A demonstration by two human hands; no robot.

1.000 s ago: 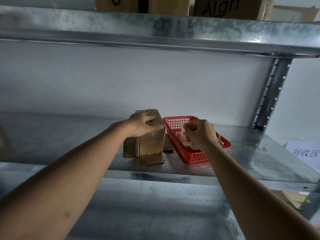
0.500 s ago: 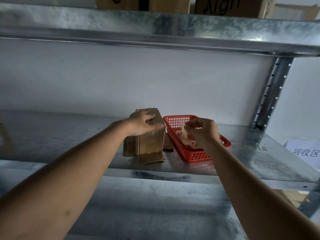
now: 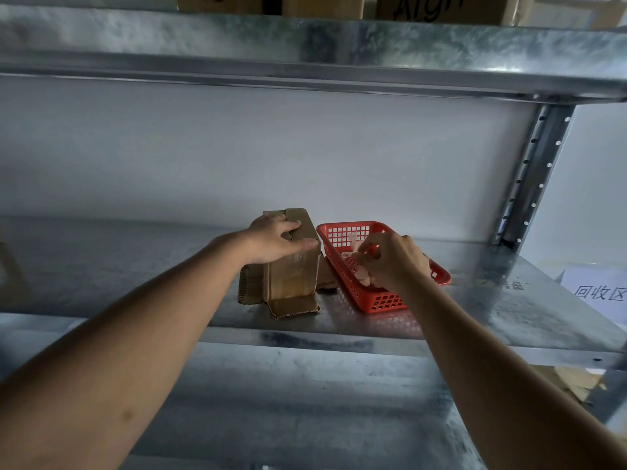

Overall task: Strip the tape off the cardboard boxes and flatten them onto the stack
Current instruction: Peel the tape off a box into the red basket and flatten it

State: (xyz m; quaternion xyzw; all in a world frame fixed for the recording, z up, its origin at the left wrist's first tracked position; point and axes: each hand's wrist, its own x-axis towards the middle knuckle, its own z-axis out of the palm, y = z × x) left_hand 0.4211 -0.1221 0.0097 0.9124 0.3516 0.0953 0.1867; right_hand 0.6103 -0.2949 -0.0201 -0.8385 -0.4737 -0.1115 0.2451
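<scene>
While one box (image 3: 293, 266) stands (one basket (image 3: 380, 301)).

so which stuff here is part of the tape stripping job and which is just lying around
In the job:
cardboard box, gripped by the left hand
red basket holding tape scraps
right hand over the basket

Lying about:
boxes on the top shelf
paper sign

Galvanized metal shelf (image 3: 475, 300) carries the lot. On it a cardboard box (image 3: 291, 273) stands upright, bottom flaps splayed out flat on the metal. Just to its right sits a red basket (image 3: 376, 301), angled, close against the box. Higher shelf (image 3: 305, 45) bears more boxes (image 3: 441, 8).
</scene>
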